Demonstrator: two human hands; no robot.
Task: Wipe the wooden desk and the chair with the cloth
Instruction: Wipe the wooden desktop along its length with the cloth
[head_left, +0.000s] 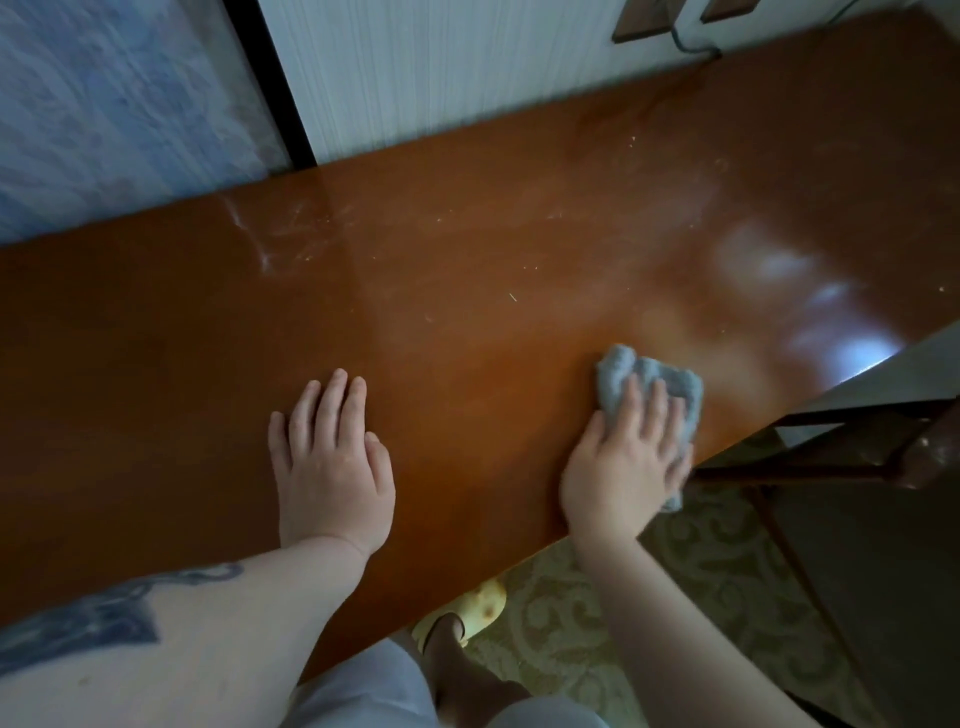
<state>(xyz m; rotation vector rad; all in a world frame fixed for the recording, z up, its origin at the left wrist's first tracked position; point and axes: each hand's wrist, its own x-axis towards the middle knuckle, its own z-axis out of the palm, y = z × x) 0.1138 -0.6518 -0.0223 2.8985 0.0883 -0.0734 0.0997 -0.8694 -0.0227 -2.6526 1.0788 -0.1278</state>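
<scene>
Under right hand (626, 467), bunched cloth (644, 382)

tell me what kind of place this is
Most likely a room in a home, not a workplace. A polished wooden desk stands against a pale wall, a patterned carpet covers the floor, and a dark wooden chair waits beside it.

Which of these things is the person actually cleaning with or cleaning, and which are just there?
In use: cloth under the right hand; wooden desk, with the left hand flat on it; chair, to be wiped too.
Just there: patterned carpet, yellow slipper, wall cable.
</scene>
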